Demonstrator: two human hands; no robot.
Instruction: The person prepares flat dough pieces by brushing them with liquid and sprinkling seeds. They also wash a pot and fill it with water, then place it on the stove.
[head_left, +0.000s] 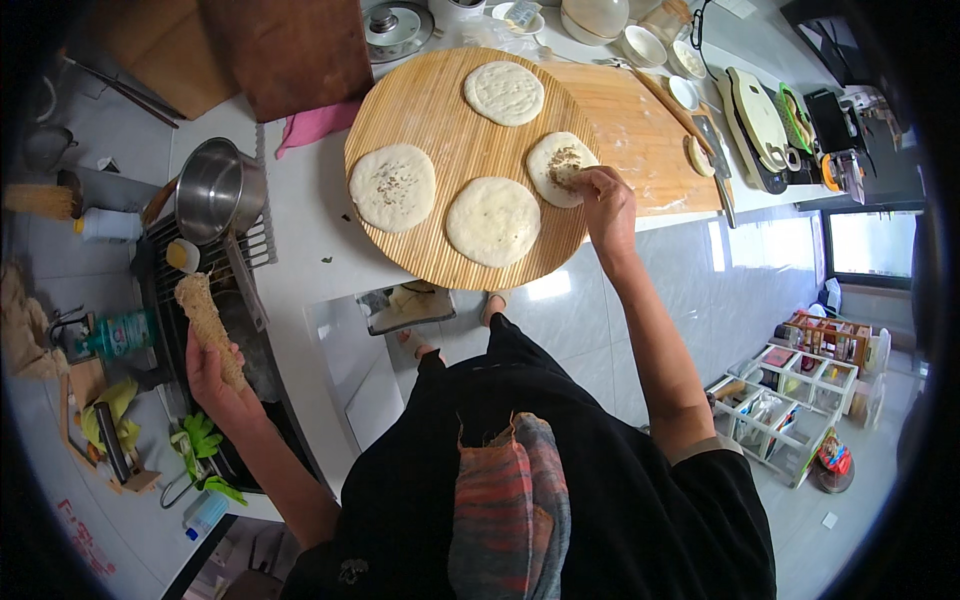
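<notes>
Four flat rounds of dough lie on a round slatted tray (420, 112). My right hand (606, 196) is at the tray's right edge, fingertips pinched together on the seed-speckled right round (551, 166); whether they hold anything cannot be told. Seeds also dot the left round (392, 188). The front round (493, 222) and the back round (504, 93) look almost plain. Over the sink at the left, my left hand (217, 375) grips a long, rough, fibrous tan piece, perhaps a loofah (210, 326).
A wooden board (622, 112) with a rolling pin (671, 109) and a knife (721, 169) adjoins the tray. A steel saucepan (217, 187) stands on the sink rack. Bowls and a lidded pot (394, 30) line the back.
</notes>
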